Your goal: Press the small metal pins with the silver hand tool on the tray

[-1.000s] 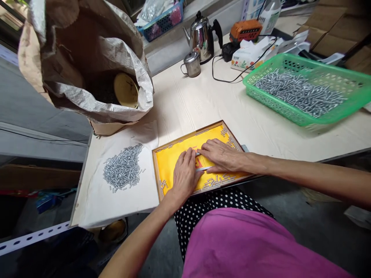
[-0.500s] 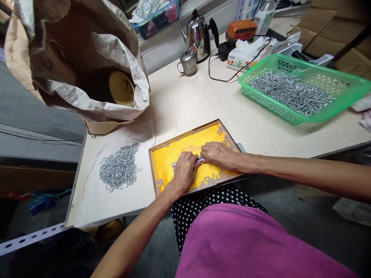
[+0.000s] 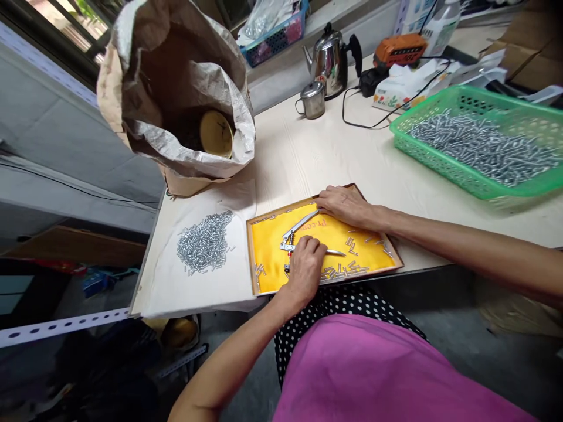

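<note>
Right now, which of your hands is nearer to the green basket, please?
My right hand, at the far edge of the tray, left of the basket; my left hand is farther off, over the tray's middle.

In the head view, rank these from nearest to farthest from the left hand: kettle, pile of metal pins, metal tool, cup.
From the left hand:
1. Metal tool: under its fingers.
2. Pile of metal pins: to its left, on the cloth.
3. Cup: ahead, beyond the tray.
4. Kettle: just behind the cup.
</note>
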`<state>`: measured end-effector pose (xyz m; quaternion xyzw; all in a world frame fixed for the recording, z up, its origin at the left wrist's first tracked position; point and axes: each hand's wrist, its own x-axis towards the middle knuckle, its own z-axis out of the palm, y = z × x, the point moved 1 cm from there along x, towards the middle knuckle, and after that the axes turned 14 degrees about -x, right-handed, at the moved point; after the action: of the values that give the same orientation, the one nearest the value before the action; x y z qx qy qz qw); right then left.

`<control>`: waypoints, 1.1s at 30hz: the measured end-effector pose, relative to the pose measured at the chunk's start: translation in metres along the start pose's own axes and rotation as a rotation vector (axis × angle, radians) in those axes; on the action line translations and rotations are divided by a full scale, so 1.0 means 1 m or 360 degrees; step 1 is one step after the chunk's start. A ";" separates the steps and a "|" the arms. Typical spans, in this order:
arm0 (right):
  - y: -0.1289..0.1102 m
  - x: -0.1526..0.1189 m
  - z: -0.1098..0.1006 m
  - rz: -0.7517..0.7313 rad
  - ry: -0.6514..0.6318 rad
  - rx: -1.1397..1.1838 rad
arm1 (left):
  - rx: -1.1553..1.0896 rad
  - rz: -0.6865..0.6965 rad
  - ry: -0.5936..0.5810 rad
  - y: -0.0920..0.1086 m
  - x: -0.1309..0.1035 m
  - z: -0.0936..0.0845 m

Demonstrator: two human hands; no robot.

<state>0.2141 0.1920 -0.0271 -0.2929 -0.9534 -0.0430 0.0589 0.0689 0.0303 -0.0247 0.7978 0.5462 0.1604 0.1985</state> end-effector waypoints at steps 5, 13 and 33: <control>-0.026 -0.029 -0.011 0.0018 0.0160 0.0110 | -0.0150 -0.0302 0.0464 -0.017 -0.021 -0.037; -0.074 -0.052 0.008 -0.0176 0.0012 0.0268 | -0.0363 -0.1194 -0.0032 -0.038 -0.020 -0.061; -0.070 -0.055 0.031 -0.0083 0.0436 0.0365 | 0.0614 -0.1281 0.0309 -0.179 -0.012 -0.146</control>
<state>0.2170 0.1080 -0.0685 -0.2507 -0.9424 0.0250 0.2201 -0.1490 0.0978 0.0142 0.5257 0.8488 0.0397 0.0408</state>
